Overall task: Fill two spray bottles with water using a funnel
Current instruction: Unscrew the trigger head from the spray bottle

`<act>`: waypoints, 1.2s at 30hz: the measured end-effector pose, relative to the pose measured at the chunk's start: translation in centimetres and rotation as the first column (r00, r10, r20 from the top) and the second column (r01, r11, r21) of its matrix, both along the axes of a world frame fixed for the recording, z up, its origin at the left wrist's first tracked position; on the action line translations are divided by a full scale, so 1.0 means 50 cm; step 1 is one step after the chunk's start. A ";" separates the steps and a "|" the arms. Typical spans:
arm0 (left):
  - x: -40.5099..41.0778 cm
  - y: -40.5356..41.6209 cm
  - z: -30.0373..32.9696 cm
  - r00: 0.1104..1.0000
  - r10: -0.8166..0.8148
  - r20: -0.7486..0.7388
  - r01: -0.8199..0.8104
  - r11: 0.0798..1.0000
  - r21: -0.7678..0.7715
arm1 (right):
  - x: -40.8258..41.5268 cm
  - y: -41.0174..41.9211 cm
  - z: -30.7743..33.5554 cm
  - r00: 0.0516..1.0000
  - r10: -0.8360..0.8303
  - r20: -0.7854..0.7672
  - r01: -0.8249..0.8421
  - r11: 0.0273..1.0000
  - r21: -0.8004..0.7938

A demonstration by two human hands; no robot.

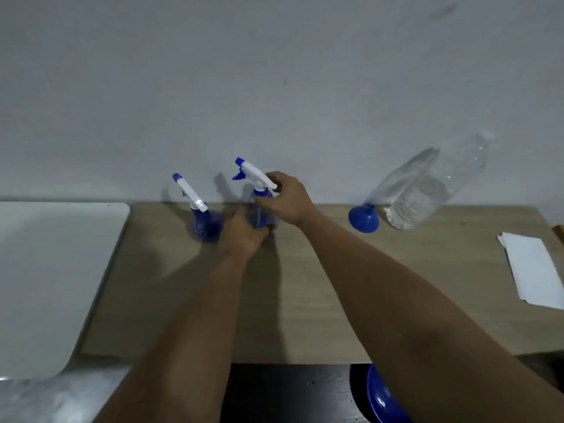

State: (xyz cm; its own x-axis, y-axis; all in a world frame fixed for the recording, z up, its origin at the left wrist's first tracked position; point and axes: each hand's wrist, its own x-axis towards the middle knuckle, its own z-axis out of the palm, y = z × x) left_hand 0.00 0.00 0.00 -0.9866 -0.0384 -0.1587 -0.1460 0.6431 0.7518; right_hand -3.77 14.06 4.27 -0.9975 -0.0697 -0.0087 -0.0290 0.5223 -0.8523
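Note:
Two blue spray bottles with white trigger heads stand at the back of the wooden table [305, 300]. My left hand [244, 236] grips the body of the right spray bottle [259, 218]. My right hand [287, 196] is closed around the neck and white trigger head [253, 172] of that same bottle. The left spray bottle [204, 222] stands free beside it. A blue funnel [363, 219] rests upside down to the right. Next to the funnel stands a large clear water bottle [427, 187], partly full.
A white board or tray [45, 270] covers the table's left side. Folded white paper [534, 270] lies at the right edge. A blue round object [381, 398] sits below the table's front edge. A grey wall rises right behind the bottles.

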 end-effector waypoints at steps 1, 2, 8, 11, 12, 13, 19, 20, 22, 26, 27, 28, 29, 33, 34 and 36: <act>-0.016 -0.001 -0.007 1.000 0.021 -0.011 -0.020 0.992 0.125 | -0.007 -0.012 -0.009 1.000 0.001 -0.028 -0.002 1.000 -0.026; -0.023 0.001 -0.004 1.000 0.025 -0.016 -0.022 0.986 0.163 | -0.011 -0.018 -0.013 0.999 -0.020 -0.051 0.018 0.999 -0.036; -0.006 0.041 0.039 1.000 0.000 0.009 -0.001 0.989 0.150 | 0.030 0.012 -0.006 0.993 -0.095 -0.074 0.090 0.993 -0.075; 0.046 0.096 0.076 0.997 -0.073 0.029 0.070 0.992 0.104 | 0.091 0.067 0.017 0.983 -0.171 -0.071 0.165 0.983 -0.084; 0.071 0.119 0.087 0.995 -0.095 0.024 0.092 0.990 0.105 | 0.116 0.090 0.021 0.976 -0.205 -0.073 0.198 0.976 -0.090; 0.095 0.141 0.091 0.992 -0.120 0.032 0.114 0.983 0.145 | 0.144 0.114 0.025 0.968 -0.239 -0.071 0.233 0.969 -0.086; 0.257 0.262 0.086 0.961 -0.262 0.085 0.233 0.938 0.258 | 0.342 0.240 0.033 0.924 -0.379 -0.047 0.378 0.926 -0.021; 0.282 0.280 0.077 0.953 -0.291 0.086 0.259 0.928 0.268 | 0.374 0.258 0.026 0.917 -0.397 -0.042 0.396 0.918 -0.022; 0.326 0.311 0.062 0.937 -0.336 0.095 0.302 0.917 0.262 | 0.433 0.288 0.015 0.904 -0.426 -0.029 0.425 0.905 -0.024; 0.372 0.332 0.030 0.928 -0.356 0.112 0.321 0.914 0.250 | 0.505 0.311 0.001 0.901 -0.434 0.009 0.432 0.894 -0.118; 0.374 0.333 0.024 0.931 -0.343 0.121 0.306 0.918 0.251 | 0.510 0.314 -0.003 0.902 -0.430 0.020 0.429 0.893 -0.134; 0.375 0.332 0.021 0.935 -0.332 0.128 0.295 0.924 0.243 | 0.512 0.318 -0.007 0.907 -0.420 0.029 0.420 0.896 -0.145; 0.376 0.332 0.019 0.937 -0.327 0.124 0.293 0.927 0.234 | 0.511 0.324 -0.010 0.914 -0.403 0.034 0.404 0.902 -0.152; 0.379 0.333 0.027 0.941 -0.326 0.094 0.299 0.928 0.224 | 0.510 0.345 -0.013 0.949 -0.309 0.065 0.315 0.926 -0.209; 0.379 0.334 0.027 0.943 -0.321 0.087 0.297 0.930 0.215 | 0.511 0.344 -0.012 0.947 -0.313 0.071 0.321 0.922 -0.215; 0.380 0.337 0.024 0.946 -0.316 0.074 0.297 0.934 0.198 | 0.511 0.341 -0.014 0.932 -0.353 0.082 0.362 0.899 -0.248</act>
